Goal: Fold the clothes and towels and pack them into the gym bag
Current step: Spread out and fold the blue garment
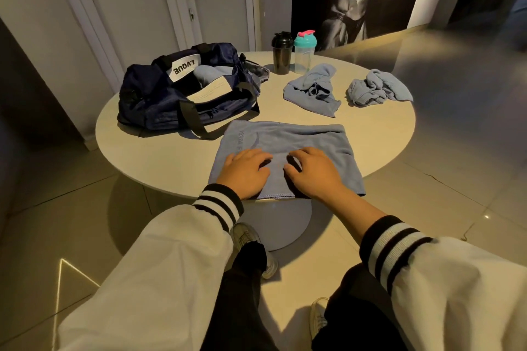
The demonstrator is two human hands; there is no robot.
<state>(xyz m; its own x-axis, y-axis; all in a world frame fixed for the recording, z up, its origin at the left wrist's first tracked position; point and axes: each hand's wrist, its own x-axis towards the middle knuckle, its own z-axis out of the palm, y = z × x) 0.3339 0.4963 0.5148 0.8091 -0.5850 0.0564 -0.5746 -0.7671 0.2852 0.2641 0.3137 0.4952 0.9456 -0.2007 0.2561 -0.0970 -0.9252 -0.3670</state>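
In the head view, we have both grips down on a blue towel (299,137). It lies spread flat at the near edge of the round white tabletop (370,128), and its near hem hangs just over the rim. The left grip (245,172) rests palm down on the near left part of the towel, fingers loosely spread and bent a little, their tips on the cloth. The right grip (313,172) lies just beside it on the near middle of the towel in the same way, fingers apart and pinching nothing. The fingertips of the two grips point toward each other with a narrow strip of cloth between them. Most of the towel reaches away from the grips toward the far side, where its far edge is rolled or doubled over.

The navy gym bag (159,97) stands on the left of the tabletop, beyond the left grip and apart from it. Its top is open, and one of its black straps touches the towel's far left corner. A light blue cloth (208,74) shows inside the opening. Two more blue towels lie crumpled on the far right: one crumpled towel (312,88) sits past the flat one, and a second crumpled towel (376,88) sits nearer the right rim. Behind them stand a black shaker bottle (282,53) and a clear bottle with a teal lid (304,51), side by side.
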